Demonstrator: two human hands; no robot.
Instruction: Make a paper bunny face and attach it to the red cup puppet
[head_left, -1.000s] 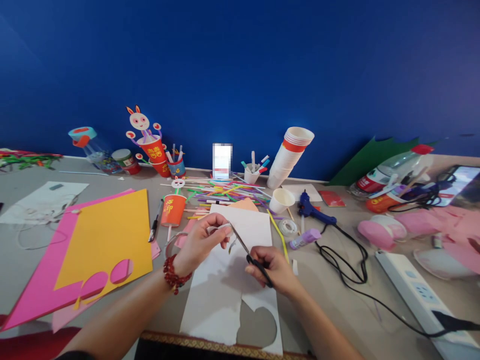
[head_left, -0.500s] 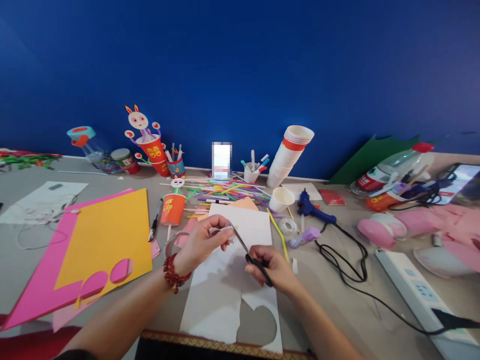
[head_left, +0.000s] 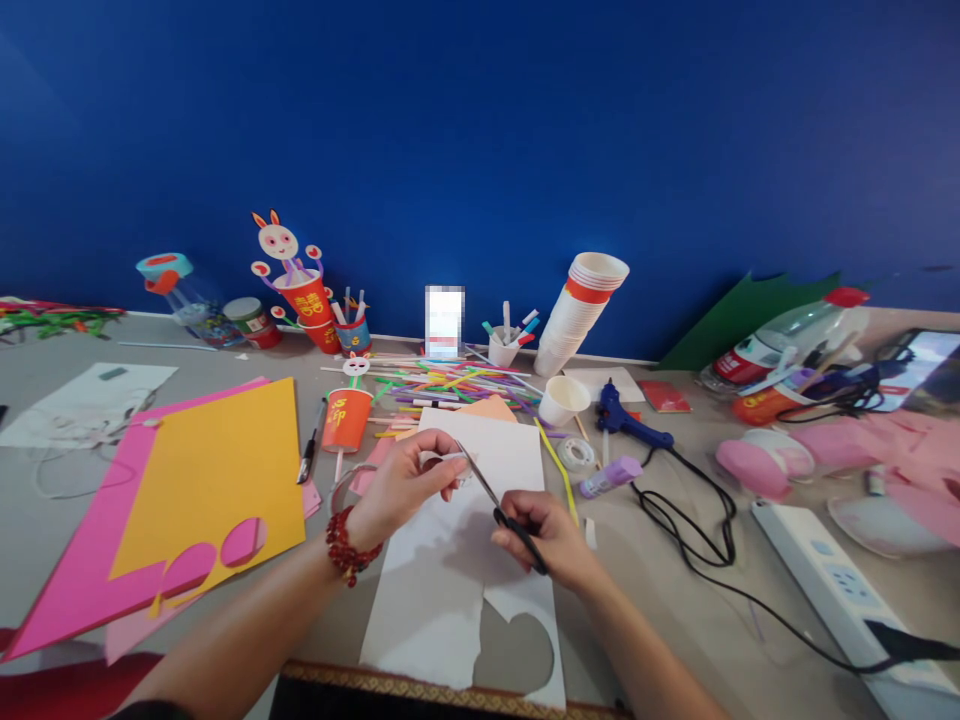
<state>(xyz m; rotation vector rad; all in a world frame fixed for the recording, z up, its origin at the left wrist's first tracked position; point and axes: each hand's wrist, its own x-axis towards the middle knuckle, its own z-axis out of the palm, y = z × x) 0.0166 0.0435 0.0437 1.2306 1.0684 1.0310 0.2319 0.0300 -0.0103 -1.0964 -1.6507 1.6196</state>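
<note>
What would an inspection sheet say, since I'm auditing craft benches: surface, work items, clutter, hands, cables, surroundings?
Surface: grey table, bearing craft supplies across its width.
Work items: scissors raised above white paper; a rounded cutout shows near the paper's right edge.
Clutter: loose coloured strips, leaning cup stack, glue stick, yellow sheet over a pink one.
Hands: left hand pinches a small pale piece; right hand grips the scissors.
Cables: black cord loops from near the blue glue gun to the white power strip.
Surroundings: blue wall behind; co-workers: nothing seen.
</note>
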